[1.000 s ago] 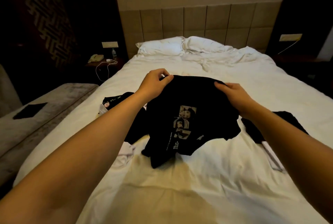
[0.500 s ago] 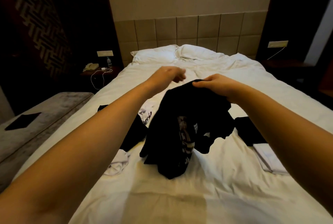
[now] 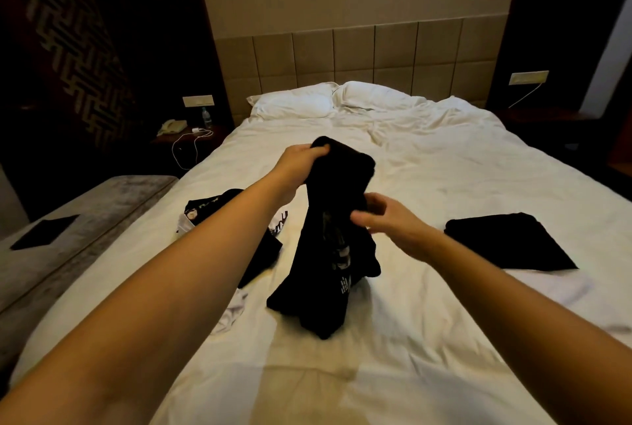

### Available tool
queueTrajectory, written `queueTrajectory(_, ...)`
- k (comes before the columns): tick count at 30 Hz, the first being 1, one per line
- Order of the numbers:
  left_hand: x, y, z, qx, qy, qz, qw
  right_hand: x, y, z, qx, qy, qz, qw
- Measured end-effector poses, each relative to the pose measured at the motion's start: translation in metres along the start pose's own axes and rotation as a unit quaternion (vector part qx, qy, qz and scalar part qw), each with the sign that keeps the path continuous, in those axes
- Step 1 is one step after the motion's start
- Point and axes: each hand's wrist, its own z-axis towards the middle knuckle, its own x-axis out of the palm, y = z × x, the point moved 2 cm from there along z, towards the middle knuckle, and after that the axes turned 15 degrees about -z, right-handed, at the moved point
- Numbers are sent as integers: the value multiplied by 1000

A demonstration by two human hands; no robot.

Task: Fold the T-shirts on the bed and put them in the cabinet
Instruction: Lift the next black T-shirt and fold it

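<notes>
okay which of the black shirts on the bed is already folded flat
The black shirt on the right, a neat flat rectangle. The one the left hand holds up hangs bunched; the left one lies crumpled.

the black t-shirt (image 3: 337, 240) is soft, matt cloth. the bed (image 3: 444, 185) sheet is white cloth — all wrinkly. the headboard (image 3: 355, 55) looks smooth and padded.

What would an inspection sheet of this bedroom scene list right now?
Surface: white bed, sheet rumpled.
Job's things: black T-shirt held up, hem on the bed; folded black shirt to the right; unfolded clothes to the left.
Clutter: two pillows.
Hands: left hand grips the shirt's top; right hand at its middle, grip unclear.
Cables: white cable on the nightstand.
Surroundings: telephone, water bottle, grey bench.
</notes>
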Motion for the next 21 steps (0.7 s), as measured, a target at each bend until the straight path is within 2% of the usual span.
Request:
queueTrajectory(4, -4, 9, 3, -50, 0, -71, 996, 18, -20, 8, 11, -29, -110, 993)
queueTrajectory(9, -13, 13, 3, -58, -30, -148, 987, 27, -19, 14, -15, -65, -15, 998)
queueTrajectory(13, -38, 16, -1, -67, -90, -157, 981, 22, -11, 15, -6, -106, 66, 992)
queueTrajectory(18, -74, 35, -6, -99, -117, -81, 985, 5, 8, 17, -32, -117, 121, 985)
queueTrajectory(19, -78, 40, -7, -117, -105, -41, 987, 2, 14, 17, -37, -117, 122, 985)
queueTrajectory(21, -78, 45, -9, -143, -53, 120, 981, -1, 26, 18, -45, -121, 90, 987)
